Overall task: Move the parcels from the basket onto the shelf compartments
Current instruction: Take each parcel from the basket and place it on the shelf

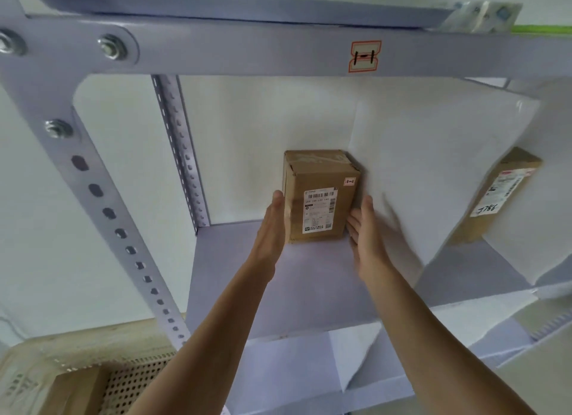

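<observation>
- Down in the lower left of the frame the basket (37,362) shows its perforated wall, with another brown parcel (77,390) lying inside it, so the task is not finished.
- Left of centre, the left hand (272,229) reaches up into the compartment, arm extended. Its fingers are straight and flat along the left face of the upright parcel (320,198), not curled round it.
- At centre, that parcel stands on the shelf board (247,275), deep in the compartment. Its long axis is vertical and its label faces the camera. It lies directly between the two palms, equally near both.
- Right of centre, the right hand (366,232) mirrors the left. Its straight fingers are at the box's right face, in the narrow gap before the white divider (433,167). I cannot tell whether they touch the box.
- At the far right, beyond the divider, a taller parcel (501,195) leans in the neighbouring compartment.
</observation>
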The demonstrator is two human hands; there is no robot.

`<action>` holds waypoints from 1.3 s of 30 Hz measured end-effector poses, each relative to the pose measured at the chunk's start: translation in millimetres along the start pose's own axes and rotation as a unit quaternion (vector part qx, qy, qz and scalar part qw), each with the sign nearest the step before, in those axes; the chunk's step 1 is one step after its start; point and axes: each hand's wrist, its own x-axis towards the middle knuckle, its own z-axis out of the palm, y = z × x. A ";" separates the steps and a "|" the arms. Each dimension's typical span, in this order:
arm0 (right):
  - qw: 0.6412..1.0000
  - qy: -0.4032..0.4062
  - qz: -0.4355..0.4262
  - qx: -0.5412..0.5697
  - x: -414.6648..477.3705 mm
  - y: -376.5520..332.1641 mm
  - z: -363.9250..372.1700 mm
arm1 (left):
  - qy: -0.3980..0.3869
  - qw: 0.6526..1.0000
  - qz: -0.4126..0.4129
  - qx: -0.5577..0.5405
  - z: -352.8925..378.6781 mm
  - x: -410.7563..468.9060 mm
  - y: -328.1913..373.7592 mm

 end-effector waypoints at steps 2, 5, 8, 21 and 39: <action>1.000 -0.009 0.001 -0.003 -16.4 7.9 -0.6 | 0.005 1.000 0.002 -0.003 -5.3 -20.6 -4.9; 0.999 -0.040 -0.007 0.002 -43.9 15.2 2.8 | 0.006 1.000 -0.005 -0.021 -11.1 -54.5 -11.0; 0.997 -0.076 -0.009 -0.012 -75.5 24.4 7.2 | 0.022 0.999 -0.012 -0.023 -16.0 -93.8 -15.2; 0.976 -0.210 0.035 -0.033 -224.7 76.4 51.7 | 0.130 0.990 -0.048 -0.035 -84.1 -252.5 -63.0; 0.950 -0.275 0.124 -0.083 -313.9 195.7 239.8 | 0.207 0.971 -0.114 -0.027 -316.9 -297.3 -151.7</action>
